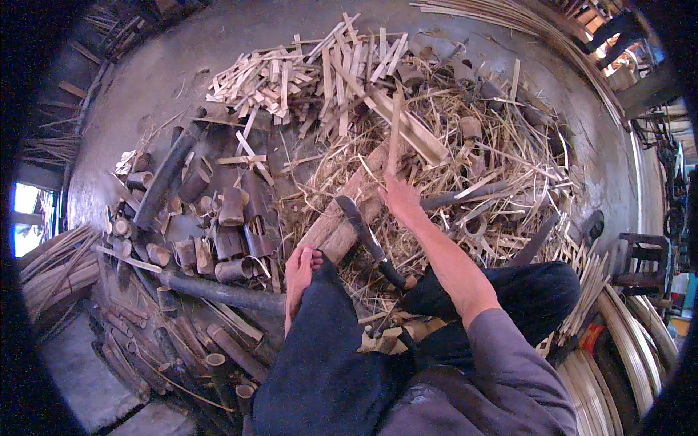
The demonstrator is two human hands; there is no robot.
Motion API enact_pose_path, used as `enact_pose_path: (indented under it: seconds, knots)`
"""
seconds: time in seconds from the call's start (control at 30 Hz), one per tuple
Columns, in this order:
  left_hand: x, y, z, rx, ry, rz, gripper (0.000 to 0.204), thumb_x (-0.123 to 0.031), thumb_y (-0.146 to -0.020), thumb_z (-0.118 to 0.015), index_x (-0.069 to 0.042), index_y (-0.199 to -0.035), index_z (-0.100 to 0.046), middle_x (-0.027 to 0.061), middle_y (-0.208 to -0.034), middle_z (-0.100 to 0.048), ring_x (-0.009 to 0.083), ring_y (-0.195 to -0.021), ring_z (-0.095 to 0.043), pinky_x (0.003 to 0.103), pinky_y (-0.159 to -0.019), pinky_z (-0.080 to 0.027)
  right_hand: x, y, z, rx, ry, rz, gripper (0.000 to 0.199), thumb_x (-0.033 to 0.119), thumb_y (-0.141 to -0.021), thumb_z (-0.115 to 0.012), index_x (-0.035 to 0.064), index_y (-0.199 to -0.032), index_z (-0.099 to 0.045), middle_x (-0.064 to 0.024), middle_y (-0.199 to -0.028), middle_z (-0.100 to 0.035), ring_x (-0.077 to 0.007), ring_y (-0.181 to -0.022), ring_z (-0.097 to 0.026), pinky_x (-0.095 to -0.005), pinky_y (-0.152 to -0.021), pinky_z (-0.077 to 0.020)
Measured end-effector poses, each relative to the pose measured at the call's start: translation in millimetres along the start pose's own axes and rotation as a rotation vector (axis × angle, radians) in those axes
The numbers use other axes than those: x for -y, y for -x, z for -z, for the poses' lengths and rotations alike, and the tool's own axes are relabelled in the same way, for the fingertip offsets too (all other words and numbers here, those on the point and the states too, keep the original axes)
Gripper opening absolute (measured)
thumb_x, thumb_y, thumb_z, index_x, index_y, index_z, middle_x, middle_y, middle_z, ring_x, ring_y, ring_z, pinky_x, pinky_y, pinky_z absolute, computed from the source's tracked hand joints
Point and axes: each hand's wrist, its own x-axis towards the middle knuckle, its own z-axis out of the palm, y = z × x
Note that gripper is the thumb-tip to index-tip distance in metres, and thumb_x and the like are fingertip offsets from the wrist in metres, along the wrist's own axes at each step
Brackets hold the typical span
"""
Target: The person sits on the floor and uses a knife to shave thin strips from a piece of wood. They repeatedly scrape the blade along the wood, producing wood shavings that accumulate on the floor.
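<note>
- Right out front, the bamboo strip (395, 134) is sitting at the fingers of the right hand (401, 200), its near end touching them, well apart from the left hand (299, 267).
- The right hand is grasping that strip by its near end, arm stretching forward.
- The left hand is resting beside the bent left knee (320, 280), fingers curling inward; whether they're pinching anything, I can't tell from here.
- And the strip is pointing away from the person, its long axis running nearly straight ahead, the far tip reaching toward the pile of pale strips (262, 80).
- Under that reach, a thick wooden block (327, 229) is lying slantwise, running from near the left knee up toward the far right.
- A curved knife (369, 241) is lying across the block's near-right side, dark blade aiming forward and left, handle pointing back between the legs.
- Just beside the strip, a split bamboo length (418, 134) is slanting across the heap, crowding its right side.
- Tangled shavings (527, 156) are spreading all over the right, surrounding the forearm's path.
- Over on the left, short bamboo sections (232, 206) are crowding together, and a dark pole (171, 174) is leaning among them.
</note>
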Motion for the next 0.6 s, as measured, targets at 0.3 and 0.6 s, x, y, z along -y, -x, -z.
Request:
enact_pose_path:
  seconds: [0.3, 0.6]
  knots:
    - [-48, -50, -66, 0.107, -0.061, -0.330, 0.032, -0.028, -0.096, -0.054, 0.002, -0.104, -0.059, 0.0053, -0.086, -0.062, 0.0116, -0.075, -0.056, 0.026, -0.070, -0.047, 39, 61, 8, -0.263, -0.699, 0.029, 0.031, 0.007, -0.083, -0.065, 0.0058, -0.108, -0.047, -0.0141, -0.090, -0.061, -0.0311, -0.084, -0.062, -0.0397, -0.073, -0.0480]
    - [-68, -44, -24, 0.316, 0.286, -0.048, 0.023, -0.018, -0.099, -0.046, -0.002, -0.115, -0.051, 0.0033, -0.071, -0.053, 0.0118, -0.060, -0.052, 0.027, -0.056, -0.047, 4, 174, -58, -0.140, -0.183, 0.239, 0.080, 0.025, -0.081, -0.070, 0.0029, -0.143, -0.024, -0.0236, -0.108, -0.055, -0.0362, -0.095, -0.058, -0.0446, -0.082, -0.0479]
